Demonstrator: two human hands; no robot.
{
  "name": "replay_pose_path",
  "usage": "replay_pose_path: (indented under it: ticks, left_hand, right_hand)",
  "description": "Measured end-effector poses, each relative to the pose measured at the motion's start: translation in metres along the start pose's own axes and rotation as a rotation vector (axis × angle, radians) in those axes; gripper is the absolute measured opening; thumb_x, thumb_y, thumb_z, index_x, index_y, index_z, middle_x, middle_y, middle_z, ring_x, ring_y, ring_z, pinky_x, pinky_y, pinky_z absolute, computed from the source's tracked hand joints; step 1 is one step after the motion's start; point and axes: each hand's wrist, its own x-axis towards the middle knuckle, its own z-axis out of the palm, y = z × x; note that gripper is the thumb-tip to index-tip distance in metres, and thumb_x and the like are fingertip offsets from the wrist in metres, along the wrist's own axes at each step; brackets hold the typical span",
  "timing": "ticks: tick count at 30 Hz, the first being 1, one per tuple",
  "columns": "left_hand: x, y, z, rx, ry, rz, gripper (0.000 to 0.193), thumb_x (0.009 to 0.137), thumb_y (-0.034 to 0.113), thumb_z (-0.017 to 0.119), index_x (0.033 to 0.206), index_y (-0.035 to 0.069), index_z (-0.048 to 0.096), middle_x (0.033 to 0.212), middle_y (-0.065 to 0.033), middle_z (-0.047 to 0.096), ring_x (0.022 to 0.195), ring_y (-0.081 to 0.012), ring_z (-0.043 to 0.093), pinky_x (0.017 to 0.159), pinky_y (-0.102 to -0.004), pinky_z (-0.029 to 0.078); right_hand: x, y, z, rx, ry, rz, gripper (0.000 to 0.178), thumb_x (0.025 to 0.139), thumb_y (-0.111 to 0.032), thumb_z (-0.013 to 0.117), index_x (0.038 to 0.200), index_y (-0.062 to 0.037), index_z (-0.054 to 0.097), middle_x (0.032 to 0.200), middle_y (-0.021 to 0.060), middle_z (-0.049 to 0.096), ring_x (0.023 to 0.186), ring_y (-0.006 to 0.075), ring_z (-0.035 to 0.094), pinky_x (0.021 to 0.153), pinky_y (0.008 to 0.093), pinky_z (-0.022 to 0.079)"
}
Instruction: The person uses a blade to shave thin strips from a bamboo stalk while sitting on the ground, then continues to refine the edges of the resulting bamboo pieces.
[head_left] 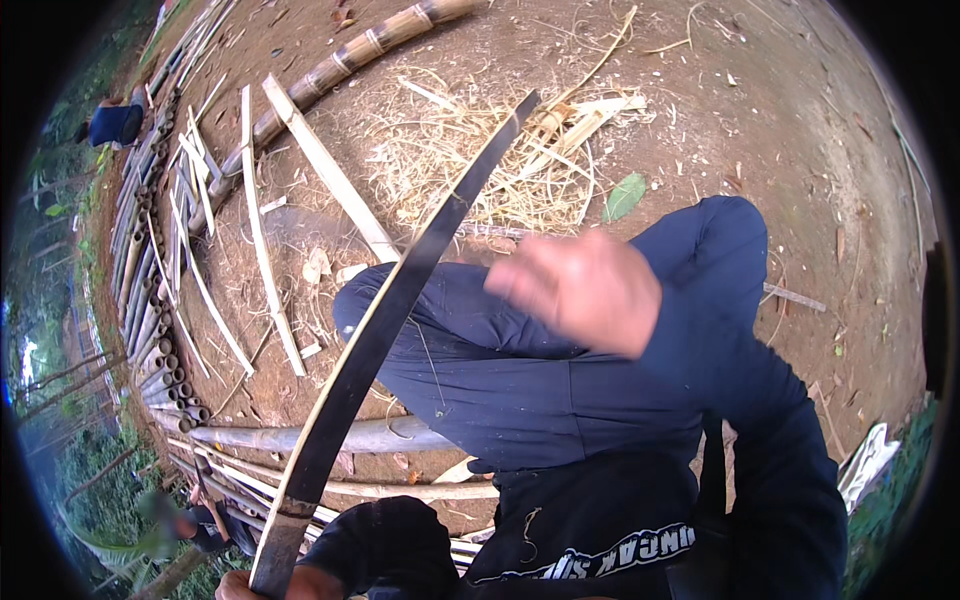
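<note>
A long bamboo strip (pixel 400 285), dark on its skin side and pale along its split edge, slants up from the lower left across my legs. My left hand (pixel 300 583) is closed round its lower end, just below a node, and is partly cut off by the picture's lower edge. My right hand (pixel 585 293) is above my lap, to the right of the strip and apart from it. Motion blurs its fingers, so whether they hold anything is unclear. The strip's far tip lies over a heap of pale bamboo shavings (pixel 530 185) on the ground.
Several split bamboo slats (pixel 325 165) lie ahead and to the left. A thick bamboo pole (pixel 345 62) runs behind them, and another pole (pixel 330 437) lies beside my legs. Stacked bamboo (pixel 150 290) lines the left side. Two people (pixel 115 122) are off at the left.
</note>
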Motion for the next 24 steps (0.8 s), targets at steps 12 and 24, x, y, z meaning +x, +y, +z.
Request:
replay_pose_path:
  ticks: [12, 24]
  left_hand:
    - [-0.001, -0.055, 0.004, 0.142, 0.014, 0.141, 0.022, 0.098, 0.021, 0.041, 0.078, 0.019, 0.033, 0.060, 0.0096, 0.016, 0.046, -0.0040, 0.021, 0.048, -0.0213, 0.027]
    - [0.017, -0.086, -0.015, 0.227, -0.008, 0.115, 0.025, 0.096, 0.021, 0.041, 0.072, 0.017, 0.035, 0.058, 0.0081, 0.026, 0.046, -0.0083, 0.028, 0.050, -0.0249, 0.029]
  right_hand:
    - [0.050, 0.083, -0.024, 0.044, -0.081, -0.143, 0.046, 0.098, -0.047, 0.056, 0.077, -0.0070, 0.065, 0.051, 0.0143, 0.053, 0.048, 0.0330, 0.060, 0.047, 0.0441, 0.048]
    - [0.126, 0.236, -0.019, 0.027, -0.170, 0.221, 0.058, 0.104, -0.047, 0.046, 0.072, -0.0005, 0.061, 0.046, 0.0105, 0.045, 0.040, 0.0241, 0.046, 0.047, 0.0439, 0.041]
